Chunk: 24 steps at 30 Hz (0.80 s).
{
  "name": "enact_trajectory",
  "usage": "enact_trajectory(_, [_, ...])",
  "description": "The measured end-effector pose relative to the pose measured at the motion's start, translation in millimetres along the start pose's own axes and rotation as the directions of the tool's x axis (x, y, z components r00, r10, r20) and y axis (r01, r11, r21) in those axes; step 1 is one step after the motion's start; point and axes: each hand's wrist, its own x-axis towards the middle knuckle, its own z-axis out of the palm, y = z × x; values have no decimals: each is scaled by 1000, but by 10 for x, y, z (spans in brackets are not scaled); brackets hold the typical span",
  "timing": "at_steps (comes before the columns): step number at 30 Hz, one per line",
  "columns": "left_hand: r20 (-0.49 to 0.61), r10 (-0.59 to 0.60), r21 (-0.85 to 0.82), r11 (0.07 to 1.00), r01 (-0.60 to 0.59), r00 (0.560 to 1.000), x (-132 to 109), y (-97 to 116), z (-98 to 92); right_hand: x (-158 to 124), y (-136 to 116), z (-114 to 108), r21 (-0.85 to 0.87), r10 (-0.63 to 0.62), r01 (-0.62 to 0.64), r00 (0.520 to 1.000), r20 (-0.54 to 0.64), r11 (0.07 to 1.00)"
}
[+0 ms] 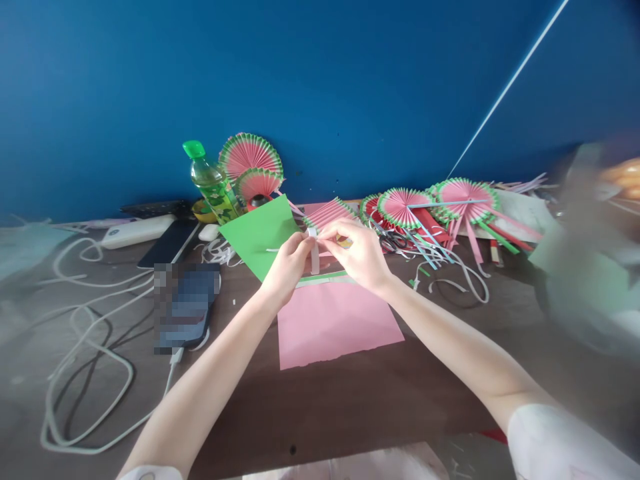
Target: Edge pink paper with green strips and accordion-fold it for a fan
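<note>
Both hands meet above the middle of the table. My left hand (pixel 293 260) pinches a narrow white strip (pixel 315 260) that hangs down from its fingertips. With thumb and forefinger pressed together, my right hand (pixel 355 250) touches the strip's upper end; anything else between those fingertips is too small to tell. Behind the hands lies a pleated pink paper with green edges (pixel 330 212). A pink sheet (pixel 335 327) is flat below them, a green and white edge along its top. The green sheet (pixel 265 233) slants beside my left hand.
Left: a phone (pixel 190 307), white cables (pixel 127 367), a power bank (pixel 140 231) and a green-capped bottle (pixel 215 183). Pleated round fans (pixel 253 160) lean on the blue wall; more fans (pixel 463 200) and paper strips lie right. Something blurred is at far right.
</note>
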Motion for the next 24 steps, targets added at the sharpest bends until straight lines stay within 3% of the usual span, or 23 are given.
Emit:
enact_trajectory(5, [-6,-8,-69,998,8,1000,-13,-5,1,-20,9,42,-56,-140,140,990,14,988])
enact_trajectory(11, [38,-26,-158,987,32,999,10,-2,-2,-31,12,60,-51,-185,186,983,16,981])
enact_trajectory(18, [155,11,-25,1000,-7,988,-1,107,-109,32,-13,-99,-24,-80,80,997,11,997])
enact_trajectory(24, [106,37,63,997,-44,994,-11,89,-116,27,-99,-133,-67,-74,76,997,35,995])
